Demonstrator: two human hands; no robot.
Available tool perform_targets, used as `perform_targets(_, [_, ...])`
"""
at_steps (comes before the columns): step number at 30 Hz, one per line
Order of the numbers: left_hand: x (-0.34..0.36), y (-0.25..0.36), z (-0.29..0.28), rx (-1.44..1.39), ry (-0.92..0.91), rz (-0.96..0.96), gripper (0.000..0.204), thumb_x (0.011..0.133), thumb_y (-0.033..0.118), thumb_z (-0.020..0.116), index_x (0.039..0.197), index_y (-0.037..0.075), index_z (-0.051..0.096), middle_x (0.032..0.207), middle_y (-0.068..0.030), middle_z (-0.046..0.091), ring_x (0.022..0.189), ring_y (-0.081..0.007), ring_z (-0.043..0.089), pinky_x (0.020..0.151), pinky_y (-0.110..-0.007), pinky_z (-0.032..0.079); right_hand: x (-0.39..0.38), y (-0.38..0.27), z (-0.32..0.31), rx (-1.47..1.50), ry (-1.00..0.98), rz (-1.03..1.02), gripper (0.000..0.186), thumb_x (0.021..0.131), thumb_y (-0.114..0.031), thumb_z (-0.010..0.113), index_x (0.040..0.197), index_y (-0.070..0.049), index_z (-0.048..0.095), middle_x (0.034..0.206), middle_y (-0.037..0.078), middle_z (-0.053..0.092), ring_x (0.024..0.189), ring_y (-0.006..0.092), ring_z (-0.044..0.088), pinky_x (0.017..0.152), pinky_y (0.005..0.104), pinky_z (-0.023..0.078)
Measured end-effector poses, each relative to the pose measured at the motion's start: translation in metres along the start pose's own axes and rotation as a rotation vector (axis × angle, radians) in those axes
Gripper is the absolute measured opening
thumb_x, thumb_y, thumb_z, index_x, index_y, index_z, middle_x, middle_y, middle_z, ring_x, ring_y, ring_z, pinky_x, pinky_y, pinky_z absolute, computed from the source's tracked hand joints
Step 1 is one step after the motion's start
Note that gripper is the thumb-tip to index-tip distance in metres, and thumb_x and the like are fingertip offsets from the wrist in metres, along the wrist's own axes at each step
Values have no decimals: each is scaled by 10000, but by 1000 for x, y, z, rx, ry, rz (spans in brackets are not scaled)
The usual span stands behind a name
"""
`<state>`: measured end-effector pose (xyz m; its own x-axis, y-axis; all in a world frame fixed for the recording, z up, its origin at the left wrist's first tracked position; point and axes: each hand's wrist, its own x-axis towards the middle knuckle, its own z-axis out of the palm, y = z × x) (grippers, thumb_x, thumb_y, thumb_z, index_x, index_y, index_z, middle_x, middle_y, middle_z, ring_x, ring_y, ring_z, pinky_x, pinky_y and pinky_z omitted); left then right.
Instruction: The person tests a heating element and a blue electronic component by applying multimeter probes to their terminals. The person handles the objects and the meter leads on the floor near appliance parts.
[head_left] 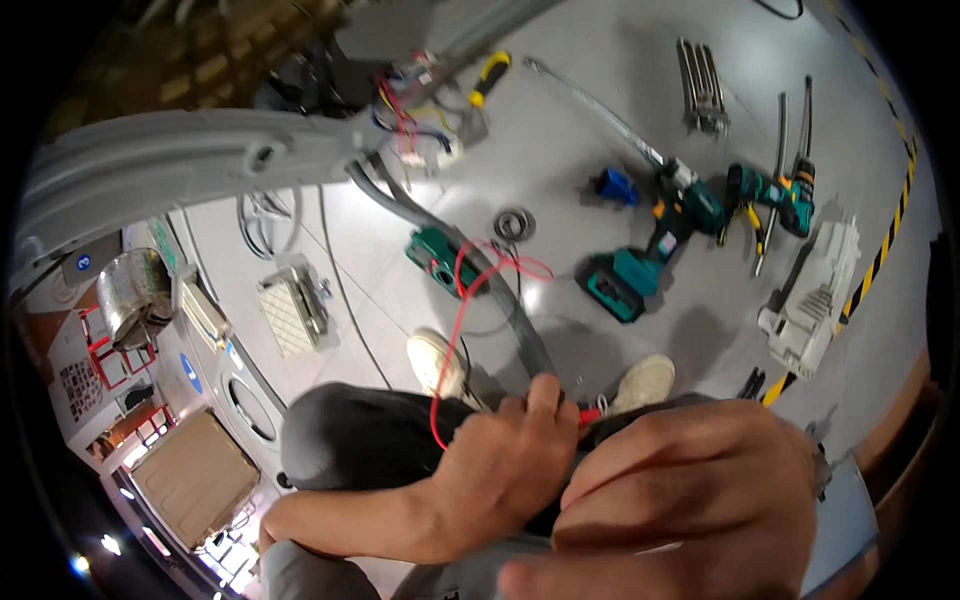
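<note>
My left hand point(505, 455) is closed around the lower end of a curved grey hose point(520, 335), above my lap. A thin red wire point(455, 345) loops down to this hand from the hose. Just right of its fingers, a short red piece point(590, 414) sticks out; its kind is unclear. Close to the camera, my right hand point(695, 480) is curled into a fist, and what it may hold is hidden. Behind the hose a green device point(437, 258) lies on the floor.
Two green cordless power tools, one nearer point(650, 250) and one farther point(775, 195), lie right of the hose. Beyond are a heating element point(702, 85), a yellow-black handle point(491, 75) and a white plastic housing point(815, 300). A grey metal frame point(200, 170) crosses the upper left.
</note>
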<state>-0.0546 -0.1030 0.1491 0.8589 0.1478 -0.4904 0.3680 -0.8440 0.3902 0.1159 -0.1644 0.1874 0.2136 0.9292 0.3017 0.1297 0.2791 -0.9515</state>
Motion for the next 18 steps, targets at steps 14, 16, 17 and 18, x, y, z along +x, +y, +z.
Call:
perform_targets(14, [-2,-29,-18,-23,238,148,110,768,100,595,742,13,658,843,-166,578,706,-266,661,567,-346,550,9,-12,12,-654,-64,-423,251,750,-268,731,873,-63,656,662,18,462,512,199,448,488,328,360])
perform_targets(16, [-4,-31,-36,-208,189,53,133,739,108,628,763,-16,669,861,-166,578,749,-279,641,565,-359,537,-3,-3,22,-675,-116,-481,254,812,-316,675,784,-75,601,639,26,419,495,215,406,480,345,331])
perform_targets(17, [-2,-34,-33,-178,220,104,129,736,116,629,755,-3,677,858,-149,596,773,-269,635,569,-350,534,-15,0,24,-705,-130,-470,269,834,-339,636,798,-75,596,665,40,455,560,242,446,562,382,369])
perform_targets(18, [-1,-41,-30,-139,245,146,127,733,124,631,747,10,685,855,-131,614,797,-258,630,573,-341,532,-27,5,27,-728,-138,-462,290,856,-361,597,811,-75,591,690,54,491,624,268,486,643,418,406])
